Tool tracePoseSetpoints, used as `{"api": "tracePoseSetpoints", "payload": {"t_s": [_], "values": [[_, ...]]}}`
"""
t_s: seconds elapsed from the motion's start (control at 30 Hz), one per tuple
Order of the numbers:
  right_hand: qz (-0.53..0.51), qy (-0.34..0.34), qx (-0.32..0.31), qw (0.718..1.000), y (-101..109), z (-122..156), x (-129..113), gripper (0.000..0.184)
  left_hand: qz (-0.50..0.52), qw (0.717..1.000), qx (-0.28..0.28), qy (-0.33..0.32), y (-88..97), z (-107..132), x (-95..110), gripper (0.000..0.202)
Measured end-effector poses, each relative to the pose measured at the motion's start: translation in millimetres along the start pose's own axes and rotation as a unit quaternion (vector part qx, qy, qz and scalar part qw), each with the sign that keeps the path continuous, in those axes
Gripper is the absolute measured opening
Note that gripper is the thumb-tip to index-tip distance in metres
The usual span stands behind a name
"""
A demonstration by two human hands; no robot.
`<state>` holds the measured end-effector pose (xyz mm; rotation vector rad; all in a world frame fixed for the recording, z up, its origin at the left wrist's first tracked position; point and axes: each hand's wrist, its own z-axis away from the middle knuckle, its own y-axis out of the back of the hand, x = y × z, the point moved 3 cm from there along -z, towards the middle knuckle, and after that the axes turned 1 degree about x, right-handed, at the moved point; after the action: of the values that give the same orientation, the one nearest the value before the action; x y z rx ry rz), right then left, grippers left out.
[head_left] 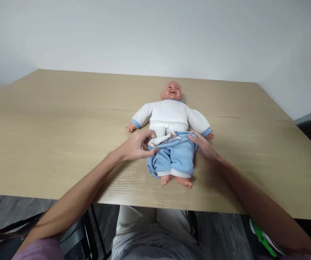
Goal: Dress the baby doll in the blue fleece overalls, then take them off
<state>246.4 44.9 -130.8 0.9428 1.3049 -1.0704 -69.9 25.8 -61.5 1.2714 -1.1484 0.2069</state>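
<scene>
A baby doll (172, 91) lies on its back on the table, head toward the wall, feet toward me. It wears a white sweater (169, 111) with blue cuffs. Blue pants (182, 156) with white hems cover its legs, their waistband pulled down below the white body. My left hand (139, 144) pinches the waistband at the doll's hip on the left side of the view. On the opposite side, my right hand (203, 145) grips the waistband between thumb and fingers. Some fingertips are hidden by the cloth.
The wooden table (63, 144) reaches back to a pale wall (144, 36). Its front edge runs just above my lap. A black chair (87, 231) is below at the left, and a green and white object (262, 236) lies low at the right.
</scene>
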Motion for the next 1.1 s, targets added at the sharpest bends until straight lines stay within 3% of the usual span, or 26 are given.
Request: {"api": "tracePoseSetpoints", "payload": {"t_s": [0.13, 0.27, 0.4, 0.57, 0.77, 0.9, 1.0, 1.1], "values": [[-0.054, -0.064, -0.019, 0.996, -11, 15, 5, 0.034, 0.004, 0.995, -0.09, 0.03, 9.6, 10, -13, 0.038], [-0.112, -0.09, -0.023, 0.989, -25, 24, -8, 0.029, 0.092, 0.985, -0.14, -0.034, 8.0, 12, -16, 0.023], [-0.121, -0.079, -0.002, 0.989, -29, 26, -13, 0.026, 0.16, 0.978, -0.124, -0.056, -4.0, 11, -23, 0.025], [-0.103, -0.039, 0.011, 0.994, -26, 22, -9, 0.021, 0.298, 0.948, -0.108, 0.023, -18.5, 14, -34, 0.054], [-0.062, -0.014, 0.026, 0.998, -23, 14, -11, 0.022, 0.387, 0.912, -0.078, 0.11, -31.5, 17, -43, 0.058], [-0.059, 0.015, 0.034, 0.998, -21, 7, -12, 0.02, 0.43, 0.891, -0.068, 0.131, -34.8, 16, -43, 0.065], [-0.055, 0.038, 0.043, 0.997, -18, 4, -11, 0.02, 0.429, 0.894, -0.027, 0.127, -29.3, 12, -40, 0.065], [-0.034, 0.061, 0.057, 0.996, -14, 3, -15, 0.019, 0.376, 0.92, 0.047, 0.104, -14.6, 4, -33, 0.057]]}}
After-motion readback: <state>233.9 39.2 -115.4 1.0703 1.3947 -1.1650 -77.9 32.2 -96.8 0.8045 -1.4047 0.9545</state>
